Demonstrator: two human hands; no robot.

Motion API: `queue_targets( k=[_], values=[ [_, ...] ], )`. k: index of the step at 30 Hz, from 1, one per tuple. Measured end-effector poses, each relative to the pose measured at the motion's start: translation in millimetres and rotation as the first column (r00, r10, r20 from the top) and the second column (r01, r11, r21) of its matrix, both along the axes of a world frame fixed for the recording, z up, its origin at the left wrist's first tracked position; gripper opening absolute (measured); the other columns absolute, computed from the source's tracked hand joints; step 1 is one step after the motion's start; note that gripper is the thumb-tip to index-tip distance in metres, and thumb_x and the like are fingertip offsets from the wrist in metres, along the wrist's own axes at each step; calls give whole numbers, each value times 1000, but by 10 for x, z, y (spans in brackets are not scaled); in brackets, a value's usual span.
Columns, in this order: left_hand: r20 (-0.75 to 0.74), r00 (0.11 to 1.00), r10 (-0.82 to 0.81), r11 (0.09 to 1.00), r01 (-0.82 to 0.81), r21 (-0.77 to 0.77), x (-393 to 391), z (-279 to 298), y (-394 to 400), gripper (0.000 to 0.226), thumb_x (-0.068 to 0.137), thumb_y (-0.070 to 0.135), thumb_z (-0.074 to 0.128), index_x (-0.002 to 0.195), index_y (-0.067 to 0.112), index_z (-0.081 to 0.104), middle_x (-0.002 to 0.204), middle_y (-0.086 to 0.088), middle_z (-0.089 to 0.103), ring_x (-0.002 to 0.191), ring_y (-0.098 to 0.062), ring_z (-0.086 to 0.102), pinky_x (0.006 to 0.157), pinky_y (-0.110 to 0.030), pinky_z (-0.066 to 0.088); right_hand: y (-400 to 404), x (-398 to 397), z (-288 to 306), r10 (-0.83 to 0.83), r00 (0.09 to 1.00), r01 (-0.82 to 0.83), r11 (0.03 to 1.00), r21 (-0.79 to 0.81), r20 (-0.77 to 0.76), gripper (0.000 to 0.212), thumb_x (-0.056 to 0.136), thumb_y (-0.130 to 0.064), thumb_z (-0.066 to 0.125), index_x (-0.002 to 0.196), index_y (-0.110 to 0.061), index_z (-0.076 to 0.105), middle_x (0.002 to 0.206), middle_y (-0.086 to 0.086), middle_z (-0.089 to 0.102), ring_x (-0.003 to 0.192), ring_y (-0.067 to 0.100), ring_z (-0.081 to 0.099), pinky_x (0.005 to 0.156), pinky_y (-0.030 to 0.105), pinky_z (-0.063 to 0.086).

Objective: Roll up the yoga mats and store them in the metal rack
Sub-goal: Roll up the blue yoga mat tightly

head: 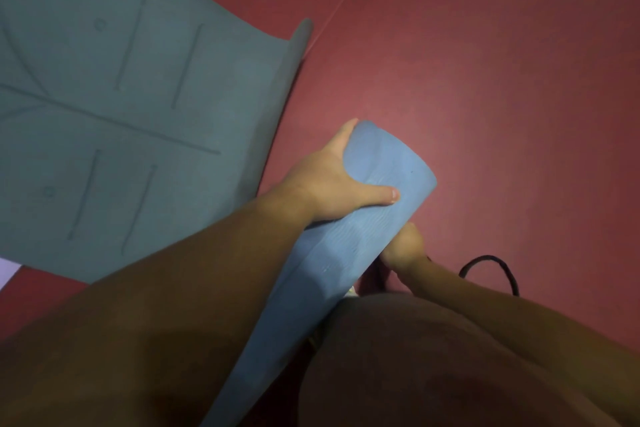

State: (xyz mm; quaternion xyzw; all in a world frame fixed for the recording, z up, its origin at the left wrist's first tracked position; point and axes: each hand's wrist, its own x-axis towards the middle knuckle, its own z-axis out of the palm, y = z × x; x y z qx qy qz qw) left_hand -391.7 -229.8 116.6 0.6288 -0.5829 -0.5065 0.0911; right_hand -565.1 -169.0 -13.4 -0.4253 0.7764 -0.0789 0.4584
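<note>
A light blue rolled yoga mat (pixel 377 204) runs from the middle of the view down toward my body. My left hand (pixel 332 180) grips its upper end from the left, thumb laid across the roll. My right hand (pixel 405 246) is under the roll's right side, mostly hidden by it, and touches it. A second, grey-blue yoga mat (pixel 121 107) with dark printed lines lies unrolled on the floor at the left, its right end curling upward. No metal rack is in view.
The floor (pixel 485 80) is dark red with a thin seam line running diagonally at the top. A black cord loop (pixel 491 263) lies on the floor right of my right forearm. My dark clothing fills the bottom right.
</note>
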Motion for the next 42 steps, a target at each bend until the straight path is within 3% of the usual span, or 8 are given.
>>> queue_targets(
  k=[8,14,19,23,27,33,37,42],
  values=[
    [12,986,167,980,-165,-109,395,86,195,123,61,58,89,156,51,10,156,12,40,138,-13,45,105,-23,34,-172,289,166,-352,924,375,910,-178,149,24,85,8,53,74,-13,52,71,2,58,58,16,49,49,16,44],
    [55,949,310,927,-289,-237,745,486,446,126,60,59,89,157,50,8,153,8,47,137,-16,48,109,-28,37,-402,566,755,-538,677,574,813,98,503,36,88,21,42,98,-12,56,67,9,50,37,10,44,44,22,39],
    [41,889,457,832,-410,-373,1264,1077,890,125,62,57,89,157,49,8,154,10,46,138,-15,47,107,-27,37,-528,1032,1744,-324,650,276,944,183,687,49,94,18,28,114,-10,62,85,6,62,64,17,58,50,27,56],
    [-35,788,615,697,-563,-443,1733,1592,1441,125,60,56,90,153,56,7,150,12,49,133,-14,51,107,-32,42,-414,1585,2807,46,645,5,998,-65,763,46,95,16,37,107,-15,68,106,4,71,66,20,67,48,27,55],
    [-120,680,724,517,-649,-558,2091,2152,1952,124,59,55,90,150,61,7,145,14,54,127,-13,55,100,-28,45,-116,2181,3715,373,593,-196,926,-322,714,32,92,4,62,110,-21,71,109,-4,76,63,11,68,43,19,45],
    [-254,573,780,293,-691,-660,2540,2732,2492,126,57,52,92,151,59,8,132,27,54,118,1,55,94,-18,43,470,2870,4562,562,498,-165,809,-564,661,43,90,-2,69,128,-22,67,115,-6,73,56,16,62,38,21,36],
    [-319,503,803,180,-715,-675,2714,2701,2840,126,55,50,94,150,59,12,137,29,52,124,-2,55,104,-29,47,844,3176,4669,618,468,-159,762,-628,631,48,91,-4,70,133,-25,63,123,-10,69,56,18,67,37,23,38],
    [-338,409,848,66,-714,-697,2793,2472,3170,132,53,47,95,148,63,5,139,39,41,130,6,45,105,-19,38,1178,3455,4424,756,495,-263,600,-756,428,54,84,-14,78,131,-36,65,109,-7,76,57,25,70,43,31,43]
  ],
)
